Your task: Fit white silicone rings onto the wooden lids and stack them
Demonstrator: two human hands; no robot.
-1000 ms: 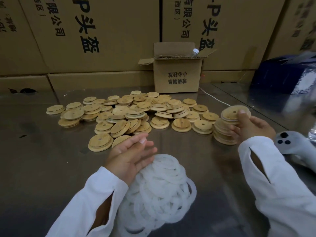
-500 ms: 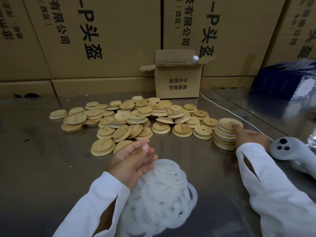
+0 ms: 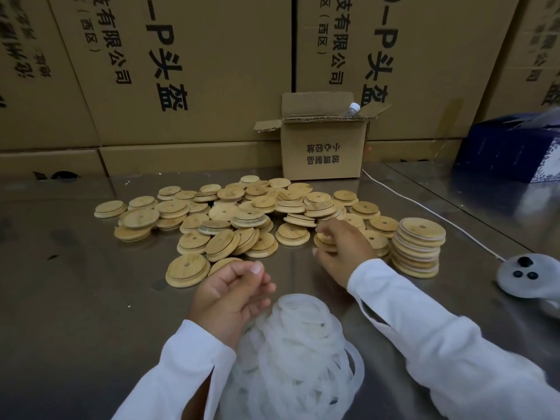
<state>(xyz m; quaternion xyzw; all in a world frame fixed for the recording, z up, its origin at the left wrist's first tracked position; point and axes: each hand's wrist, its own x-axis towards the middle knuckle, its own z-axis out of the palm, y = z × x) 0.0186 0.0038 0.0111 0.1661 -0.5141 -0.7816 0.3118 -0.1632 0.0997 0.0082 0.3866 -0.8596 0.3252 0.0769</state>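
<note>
right hand [image 3: 341, 248] went from the 3 o'clock stack [image 3: 419, 248] to grip a loose lid [image 3: 325, 239]; left hand [image 3: 230, 295], loosely curled and empty, should pinch just one from the ring pile [image 3: 303, 344].

The surface [image 3: 75, 313] is metal, glossy and reflective, with dull smudges. The lids [image 3: 188, 269] are pale wood, matt, with fine grain. The rings [image 3: 303, 344] are milky, translucent silicone, smooth. The box [image 3: 321, 153] is matt brown corrugated cardboard. The sleeves [image 3: 439, 344] are white cloth. The controller [image 3: 521, 275] is smooth white plastic.
</note>
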